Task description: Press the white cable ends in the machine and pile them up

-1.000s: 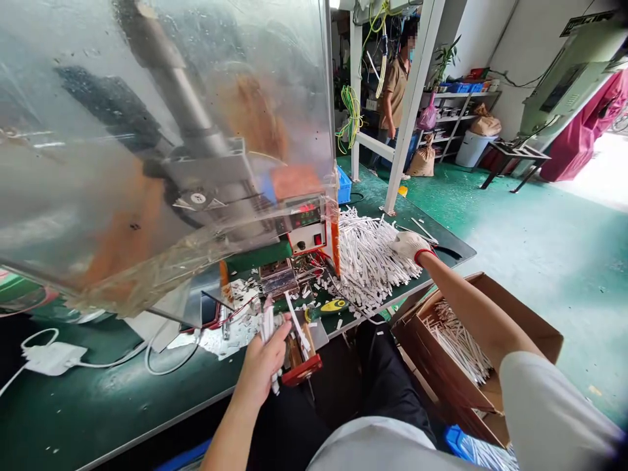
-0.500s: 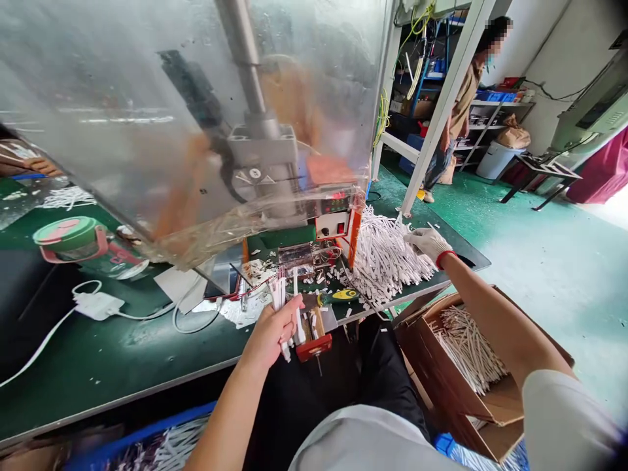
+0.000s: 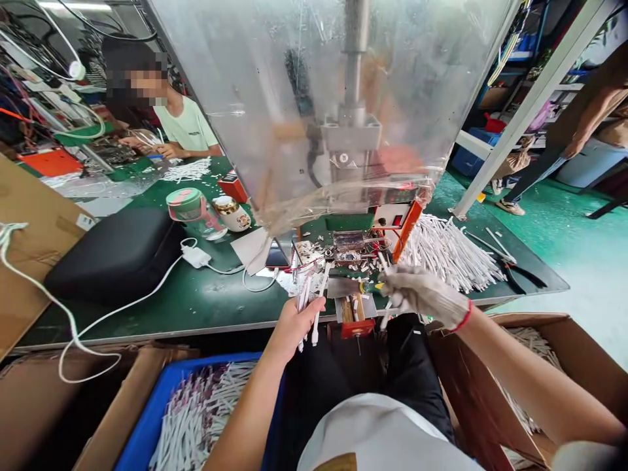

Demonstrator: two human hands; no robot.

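- The bundle of narrow white strips (image 3: 305,307) looked thin and stiff, and its strips stood a little fanned, with no tie around them. It was just to the left of the small red-fronted jig (image 3: 356,329), and I give the other places from this jig.
- The bare left hand (image 3: 297,325) was closed around the lower part of the bundle. Its fingers (image 3: 314,307) wrapped the strips, and the strip ends stuck out above and below the hand.
- The right hand (image 3: 422,294) wore a white knitted glove with a red edge at the wrist. It was just to the right of the jig, partly curled, with the fingers pointing left. Its fingertips were very near a yellow-and-green screwdriver handle (image 3: 370,286), but I cannot tell if this hand gripped anything.
- A large loose pile of white strips (image 3: 444,252) lay behind the jig and to the right, on the dark green workbench (image 3: 147,314).
- A blue plastic crate (image 3: 169,386) full of white strips stood below the jig on the left side, and an open brown cardboard box (image 3: 471,386) stood below it on the right side.
- Far behind the jig on the left, a co-worker in a pale green T-shirt (image 3: 186,127) sat at the bench.
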